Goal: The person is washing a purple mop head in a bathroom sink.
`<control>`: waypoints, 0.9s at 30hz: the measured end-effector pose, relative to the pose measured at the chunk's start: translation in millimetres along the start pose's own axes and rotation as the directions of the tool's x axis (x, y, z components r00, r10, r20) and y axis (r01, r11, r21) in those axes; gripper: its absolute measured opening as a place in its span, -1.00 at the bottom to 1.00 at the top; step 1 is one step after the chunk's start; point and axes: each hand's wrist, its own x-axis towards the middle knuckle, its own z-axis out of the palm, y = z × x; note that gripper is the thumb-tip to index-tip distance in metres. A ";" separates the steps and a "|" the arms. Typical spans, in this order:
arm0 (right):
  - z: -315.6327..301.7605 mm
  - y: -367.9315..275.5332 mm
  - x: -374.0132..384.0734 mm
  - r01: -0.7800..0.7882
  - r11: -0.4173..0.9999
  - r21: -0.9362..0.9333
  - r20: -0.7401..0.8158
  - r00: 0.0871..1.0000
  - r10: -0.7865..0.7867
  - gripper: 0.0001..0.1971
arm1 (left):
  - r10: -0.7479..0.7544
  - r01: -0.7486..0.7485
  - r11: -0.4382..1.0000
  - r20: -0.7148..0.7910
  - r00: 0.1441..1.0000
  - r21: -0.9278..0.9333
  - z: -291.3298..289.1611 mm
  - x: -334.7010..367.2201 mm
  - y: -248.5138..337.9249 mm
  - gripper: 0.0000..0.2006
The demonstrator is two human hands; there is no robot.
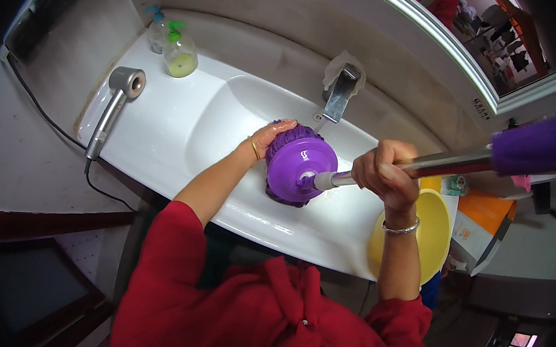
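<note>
A mop with a round purple plate (294, 175) and purple strands (275, 190) is held tilted in the white basin. My right hand (387, 173) is wrapped round its metal pole (447, 165), which runs up to a purple grip (545, 142) at the right. My left hand (274, 137) curves over the strands at the head's far left side, its fingers pressed against them. Just beyond the mop head stands a metal faucet (342, 93), with its spout toward the strands. Part of the strands is hidden under the plate and my left hand.
The white washbasin (220, 112) has a grey hair dryer (115, 103) with a cord on its left ledge. Two pump bottles, one with a green top (181, 59), stand behind it. A yellow bowl (435, 233) sits at the right, beside an orange and white box (486, 218). A mirror (487, 46) hangs above.
</note>
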 end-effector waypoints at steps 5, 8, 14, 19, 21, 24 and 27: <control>-16.6 40.9 -9.9 0.108 0.982 -0.155 -0.348 0.924 -0.157 -0.73 | 0.239 0.145 0.618 -0.360 0.902 0.773 -25.1 5.1 -14.7 -0.72; -21.1 49.7 -8.3 0.167 0.952 -0.258 -0.511 0.812 -0.281 -0.74 | 0.625 0.197 0.164 -0.256 0.737 0.967 -9.6 7.8 -24.2 -0.68; -28.2 71.1 -2.1 0.145 0.929 -0.341 -0.672 0.653 -0.349 -0.74 | 0.306 0.022 -0.176 0.033 0.952 0.984 41.4 -0.4 -49.8 -0.55; -41.9 90.7 17.0 0.149 0.912 -0.382 -0.676 0.628 -0.385 -0.76 | 0.156 0.087 -0.470 -0.014 0.988 0.879 35.2 17.4 -46.9 -0.51; -40.5 95.8 18.6 0.134 0.908 -0.396 -0.682 0.620 -0.389 -0.77 | 0.187 0.063 -0.469 0.029 0.982 0.881 23.6 23.4 -54.8 -0.52; -44.7 96.9 17.7 0.142 0.913 -0.382 -0.698 0.602 -0.386 -0.79 | 0.104 0.013 -0.356 0.025 0.994 0.934 23.4 28.7 -49.6 -0.53; -45.4 101.2 17.0 0.172 0.924 -0.342 -0.716 0.588 -0.375 -0.79 | 0.080 0.008 -0.326 0.019 0.997 0.945 22.6 33.3 -47.0 -0.54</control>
